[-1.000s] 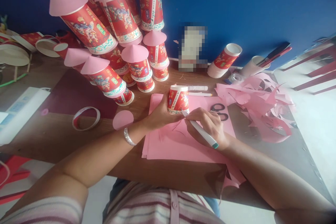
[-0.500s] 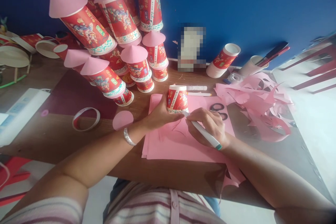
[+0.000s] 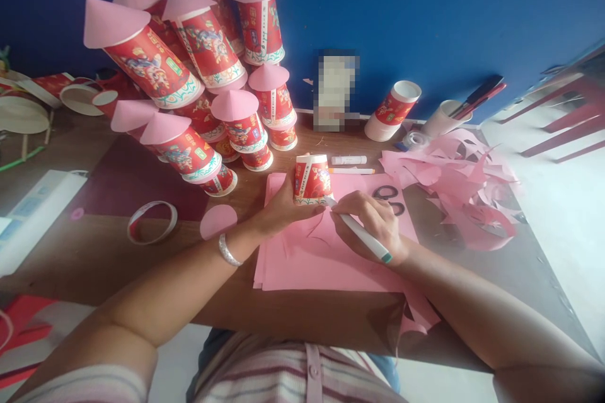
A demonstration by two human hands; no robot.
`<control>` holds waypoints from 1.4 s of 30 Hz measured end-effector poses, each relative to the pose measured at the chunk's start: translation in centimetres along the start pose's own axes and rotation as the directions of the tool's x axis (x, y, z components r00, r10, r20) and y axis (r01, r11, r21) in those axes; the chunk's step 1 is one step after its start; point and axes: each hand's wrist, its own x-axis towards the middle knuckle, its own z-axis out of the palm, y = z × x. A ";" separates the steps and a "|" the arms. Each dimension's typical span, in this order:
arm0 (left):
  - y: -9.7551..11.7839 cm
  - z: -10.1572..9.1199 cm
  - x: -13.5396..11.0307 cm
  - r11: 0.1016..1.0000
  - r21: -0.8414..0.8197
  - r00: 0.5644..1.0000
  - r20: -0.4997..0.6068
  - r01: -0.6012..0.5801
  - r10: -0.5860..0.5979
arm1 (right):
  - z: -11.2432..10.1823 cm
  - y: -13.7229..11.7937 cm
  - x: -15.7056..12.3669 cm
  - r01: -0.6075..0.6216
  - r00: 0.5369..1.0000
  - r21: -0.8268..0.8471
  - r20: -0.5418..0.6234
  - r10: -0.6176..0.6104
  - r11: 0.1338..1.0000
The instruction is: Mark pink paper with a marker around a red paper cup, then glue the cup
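My left hand (image 3: 282, 206) is closed around a red paper cup (image 3: 313, 177), held upside down with its white rim at the bottom. Small green marks run along part of that rim. In my right hand (image 3: 371, 221) is a white marker with a green end (image 3: 363, 237), its tip at the lower right edge of the cup. Beneath both hands lies a stack of pink paper (image 3: 326, 267). Scissors (image 3: 386, 192) rest on the paper, their black handles showing beside my right hand. A pink paper disc (image 3: 218, 221) is left of my left wrist.
Stacked red cups with pink cone tops (image 3: 236, 114) crowd the back left. A cut paper ring (image 3: 152, 222) lies at left. Behind the paper are a glue stick (image 3: 348, 160), stacked cups (image 3: 393, 110) and a pen cup (image 3: 447, 119). Pink scraps (image 3: 472, 195) spread at right.
The whole view has shifted slightly, with the items on the table appearing a little lower and further left. Both hands keep their holds on the cup and the marker.
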 end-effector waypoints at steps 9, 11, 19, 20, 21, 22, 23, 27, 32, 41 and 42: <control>-0.5 -0.1 0.1 0.999 0.007 0.999 0.010 -0.047 0.047 | 0.1 0.1 -0.4 -0.021 0.999 0.052 0.038 0.019 0.998; -0.8 -0.3 0.2 0.999 0.008 0.999 0.013 -0.048 0.048 | 0.2 0.0 -0.4 -0.037 0.999 0.047 0.034 0.036 0.998; -0.6 -0.3 0.2 0.999 0.023 1.000 0.003 -0.025 0.025 | -0.1 -0.2 0.0 -0.032 0.999 -0.042 0.025 0.033 0.999; -0.5 -0.3 0.2 1.000 0.022 1.000 0.002 -0.020 0.020 | -0.1 -0.2 0.1 -0.034 0.999 -0.046 0.031 0.035 0.998; -0.4 -0.2 0.2 1.000 0.023 1.000 -0.002 -0.017 0.017 | -0.1 -0.2 0.1 -0.038 0.999 -0.045 0.033 0.040 0.998; -0.3 -0.2 0.2 1.000 0.023 1.000 -0.006 -0.013 0.013 | -0.1 -0.2 0.1 -0.042 0.999 -0.042 0.033 0.043 0.998; -0.3 -0.1 0.1 1.000 0.025 1.000 -0.010 -0.007 0.007 | -0.1 -0.1 0.0 -0.045 0.998 -0.037 0.032 0.046 0.998; -0.1 -0.1 0.0 1.000 0.008 1.000 -0.020 0.016 -0.016 | -0.1 0.1 -0.2 -0.039 0.998 -0.003 0.040 0.039 0.999; -0.2 -0.1 0.0 1.000 0.012 1.000 -0.022 0.013 -0.012 | -0.2 0.1 0.0 -0.028 0.999 0.009 0.038 0.027 1.000; -0.5 -0.3 -0.1 0.998 -0.058 1.000 -0.003 0.010 -0.010 | -0.5 0.2 0.6 0.073 0.997 0.119 -0.001 -0.073 0.990; -0.4 -0.3 -0.1 0.998 -0.068 1.000 0.006 0.009 -0.009 | -0.5 0.2 0.5 0.068 0.998 0.141 -0.003 -0.068 0.988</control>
